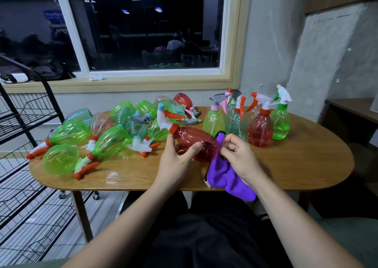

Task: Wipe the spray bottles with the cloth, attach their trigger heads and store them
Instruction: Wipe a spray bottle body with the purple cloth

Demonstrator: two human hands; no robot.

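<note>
Left fingers [194, 147] gripping red spray bottle [191, 135], right fingers [232, 139] pinching purple cloth [223, 175]

Glossy, ribbed and translucent, a red plastic spray bottle [196, 145] sits against a purple cloth [225, 175] of soft, matt, napped fabric with a dark stitched edge. The wooden table [286, 165] beneath shows warm grain under a shiny finish, catching light at eight o'clock. At ten o'clock lie green bottles [69, 132] of clear, gleaming plastic, their trigger heads [141, 147] opaque and smooth. A wire rack [30, 124] of thin black metal stands at nine o'clock. The grey wall [276, 42] at one o'clock looks rough and streaked.
</note>
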